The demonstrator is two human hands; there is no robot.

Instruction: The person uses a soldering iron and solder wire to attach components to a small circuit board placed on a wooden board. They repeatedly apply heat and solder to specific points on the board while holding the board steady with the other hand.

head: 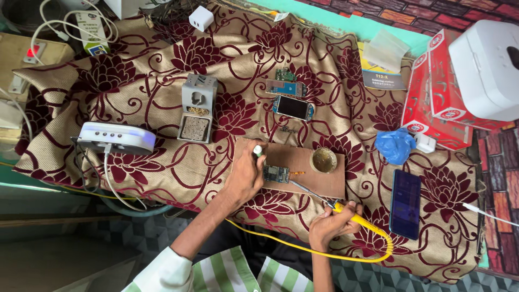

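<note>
My left hand (pixel 246 176) rests on a brown wooden board (pixel 330 181) and pins a small green circuit board (pixel 277 174) with its fingers; a white and green stick (pixel 258 151) pokes up from between them. A yellow-handled soldering iron (pixel 346 211) is gripped in my right hand (pixel 330 224), and its metal tip reaches left to the circuit board's edge. Its yellow cord (pixel 303 249) loops back along the table's near side. A small round tin of paste (pixel 324 160) sits on the board to the right.
A dark red floral cloth (pixel 162 70) covers the table. On it lie a grey iron stand (pixel 197 108), phone parts (pixel 292 107), a white lamp unit (pixel 116 138), a dark phone (pixel 405 204), a blue crumpled bag (pixel 396 145), and red and white boxes (pixel 448 81) at right.
</note>
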